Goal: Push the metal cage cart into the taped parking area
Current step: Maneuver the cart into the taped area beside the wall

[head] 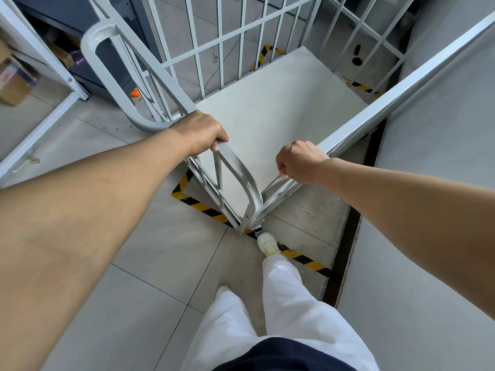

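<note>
The grey metal cage cart point(249, 183) fills the middle of the head view, its pale flat deck point(278, 108) seen from above. My left hand point(199, 132) grips the top rail of the cart's left side panel. My right hand point(300, 162) grips the top rail of the right side panel, near the corner closest to me. Yellow-and-black tape point(203, 207) marks a rectangle on the floor. The cart's near corner stands right at the tape's front line. More tape point(265, 53) shows beyond the deck through the bars.
A grey wall point(428, 183) runs close along the cart's right side. A white shelf frame point(53, 76) with cardboard boxes point(13, 84) stands at the left, a dark cabinet point(88, 44) behind it. My foot point(267, 243) rests on the tape by the cart's corner.
</note>
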Demonstrator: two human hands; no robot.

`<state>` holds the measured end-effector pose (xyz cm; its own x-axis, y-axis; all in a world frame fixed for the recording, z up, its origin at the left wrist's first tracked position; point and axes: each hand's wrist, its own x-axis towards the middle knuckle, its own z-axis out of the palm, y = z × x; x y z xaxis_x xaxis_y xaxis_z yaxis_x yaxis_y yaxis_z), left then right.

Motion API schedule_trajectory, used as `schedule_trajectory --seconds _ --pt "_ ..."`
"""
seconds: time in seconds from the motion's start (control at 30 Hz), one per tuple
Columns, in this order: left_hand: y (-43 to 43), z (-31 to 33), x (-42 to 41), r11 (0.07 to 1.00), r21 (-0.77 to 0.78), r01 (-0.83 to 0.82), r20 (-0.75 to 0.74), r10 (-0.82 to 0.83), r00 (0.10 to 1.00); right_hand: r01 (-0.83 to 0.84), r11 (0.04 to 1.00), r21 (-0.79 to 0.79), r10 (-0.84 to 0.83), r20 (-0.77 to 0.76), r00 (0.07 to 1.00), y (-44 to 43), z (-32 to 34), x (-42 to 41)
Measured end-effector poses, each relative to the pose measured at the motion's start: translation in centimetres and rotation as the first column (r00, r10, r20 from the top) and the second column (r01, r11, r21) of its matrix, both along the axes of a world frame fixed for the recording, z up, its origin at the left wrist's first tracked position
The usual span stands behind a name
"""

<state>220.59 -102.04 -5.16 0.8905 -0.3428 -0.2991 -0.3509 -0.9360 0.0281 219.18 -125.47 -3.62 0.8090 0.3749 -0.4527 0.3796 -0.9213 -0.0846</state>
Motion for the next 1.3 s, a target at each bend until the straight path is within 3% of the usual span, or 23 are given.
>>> schedule_trajectory --seconds 0.27,0.47,0.67,0.93,1.3 --pt "-0.5 1.1 -0.6 0.999 -0.031 -0.041 -0.060 0.039 0.997 0.096 0.994 -0.052 -0.100 -0.071 0.993 1.5 0.7 -0.5" --pt "-1.2 3.1 -1.5 0.997 -0.013 -0.070 -0.098 0.068 0.993 0.246 0.959 0.139 -0.208 -0.242 0.948 4.6 0.9 -1.9" --pt "1.0 3.1 -0.3 0.976 -0.141 -0.168 -0.233 0.132 0.963 0.271 0.947 0.173 -0.235 -0.203 0.950 8.4 2.3 -0.2" --pt "12.9 7.2 3.1 0.970 -0.171 -0.174 -0.060 0.166 0.984 0.297 0.930 0.216 -0.282 -0.097 0.955 19.8 4.1 2.5" --pt "31.7 9.6 9.1 0.987 -0.109 -0.120 -0.061 0.114 0.992 0.386 0.880 0.277 -0.396 -0.023 0.918 37.5 6.3 6.3"
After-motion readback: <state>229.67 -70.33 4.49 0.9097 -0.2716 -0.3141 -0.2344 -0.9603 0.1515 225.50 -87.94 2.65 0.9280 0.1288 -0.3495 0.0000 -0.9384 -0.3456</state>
